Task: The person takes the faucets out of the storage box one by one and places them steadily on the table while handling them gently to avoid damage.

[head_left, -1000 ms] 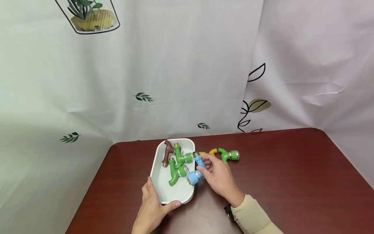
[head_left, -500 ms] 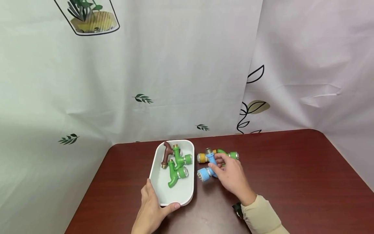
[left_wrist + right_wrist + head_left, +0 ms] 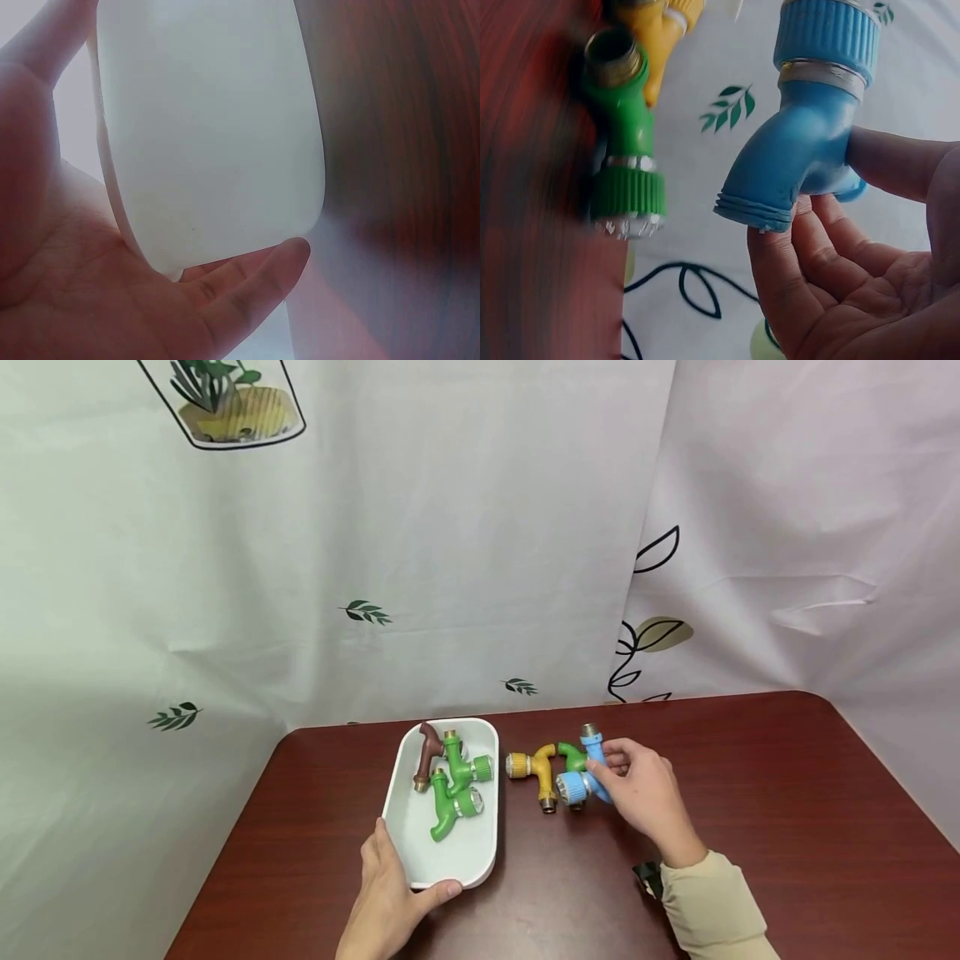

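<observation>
My left hand holds the near left corner of a white tray, thumb at the near edge and fingers along the left side. Inside the tray lie a brown faucet and two green faucets. My right hand pinches a blue faucet between thumb and fingers, above the table. In the right wrist view the blue faucet's knob points up. Beneath and behind it, a green faucet is partly hidden; a yellow faucet lies to its left.
The faucets on the table lie between the tray and my right hand. A dark red wooden table stretches to both sides. Behind it hangs a pale curtain with printed leaves, close to the table's back edge.
My right hand has carried the blue faucet rightward from the tray's right edge, past the yellow faucet to over the green one. My left hand stays on the tray.
</observation>
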Action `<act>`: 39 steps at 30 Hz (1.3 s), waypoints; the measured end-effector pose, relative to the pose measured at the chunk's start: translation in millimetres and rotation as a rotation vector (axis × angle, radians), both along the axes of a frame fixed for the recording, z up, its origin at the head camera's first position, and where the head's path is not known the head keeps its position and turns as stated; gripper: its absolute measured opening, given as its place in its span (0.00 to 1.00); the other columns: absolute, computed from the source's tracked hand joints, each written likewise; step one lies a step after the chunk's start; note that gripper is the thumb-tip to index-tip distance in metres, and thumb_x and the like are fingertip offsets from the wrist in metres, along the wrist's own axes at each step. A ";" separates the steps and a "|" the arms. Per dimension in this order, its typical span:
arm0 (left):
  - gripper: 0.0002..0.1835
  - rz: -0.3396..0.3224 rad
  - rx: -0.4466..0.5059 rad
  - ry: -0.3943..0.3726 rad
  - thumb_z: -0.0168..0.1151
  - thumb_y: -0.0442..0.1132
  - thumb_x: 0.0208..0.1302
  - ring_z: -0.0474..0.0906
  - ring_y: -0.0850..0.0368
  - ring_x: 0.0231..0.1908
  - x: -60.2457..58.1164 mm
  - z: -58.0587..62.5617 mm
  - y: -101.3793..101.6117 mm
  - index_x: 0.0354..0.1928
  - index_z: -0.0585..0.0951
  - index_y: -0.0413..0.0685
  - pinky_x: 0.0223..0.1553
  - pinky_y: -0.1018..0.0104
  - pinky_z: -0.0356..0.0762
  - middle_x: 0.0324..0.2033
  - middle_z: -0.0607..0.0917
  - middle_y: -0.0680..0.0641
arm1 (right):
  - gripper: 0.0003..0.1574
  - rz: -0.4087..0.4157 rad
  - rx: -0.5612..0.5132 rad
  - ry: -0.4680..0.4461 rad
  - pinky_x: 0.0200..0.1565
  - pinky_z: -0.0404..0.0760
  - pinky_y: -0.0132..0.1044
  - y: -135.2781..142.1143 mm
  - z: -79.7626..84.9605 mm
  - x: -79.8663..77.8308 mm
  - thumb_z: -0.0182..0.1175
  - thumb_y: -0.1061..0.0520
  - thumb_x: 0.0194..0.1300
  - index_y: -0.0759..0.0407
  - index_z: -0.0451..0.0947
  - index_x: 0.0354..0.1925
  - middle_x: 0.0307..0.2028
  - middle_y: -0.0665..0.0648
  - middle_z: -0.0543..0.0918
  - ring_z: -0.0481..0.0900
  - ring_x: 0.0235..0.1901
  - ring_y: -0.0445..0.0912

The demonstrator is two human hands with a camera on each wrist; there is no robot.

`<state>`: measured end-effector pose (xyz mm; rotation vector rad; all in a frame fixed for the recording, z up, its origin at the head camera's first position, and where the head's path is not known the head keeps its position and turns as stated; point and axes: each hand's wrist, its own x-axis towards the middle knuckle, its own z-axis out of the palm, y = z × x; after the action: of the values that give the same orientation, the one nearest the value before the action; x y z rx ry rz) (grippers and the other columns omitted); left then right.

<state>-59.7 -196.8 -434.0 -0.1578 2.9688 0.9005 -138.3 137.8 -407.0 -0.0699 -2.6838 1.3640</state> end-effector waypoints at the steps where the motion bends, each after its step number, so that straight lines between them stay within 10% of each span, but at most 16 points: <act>1: 0.79 -0.001 -0.002 -0.001 0.78 0.69 0.40 0.63 0.33 0.62 -0.3 0.2 0.1 0.75 0.39 0.26 0.58 0.43 0.71 0.68 0.54 0.28 | 0.24 -0.005 0.005 -0.006 0.44 0.81 0.50 2.6 -0.7 -0.4 0.67 0.53 0.67 0.67 0.80 0.54 0.42 0.61 0.87 0.85 0.42 0.53; 39: 0.80 -0.008 -0.009 -0.012 0.78 0.69 0.40 0.64 0.33 0.61 -2.3 1.4 0.0 0.75 0.37 0.26 0.56 0.42 0.72 0.67 0.53 0.27 | 0.26 -0.072 0.112 -0.223 0.33 0.75 0.43 42.5 -26.1 -14.4 0.66 0.48 0.66 0.71 0.80 0.47 0.40 0.66 0.86 0.81 0.38 0.54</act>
<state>-62.1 -196.8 -432.6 -0.1514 2.9601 0.8825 -152.7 180.4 -433.0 -0.3219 -2.9013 1.2504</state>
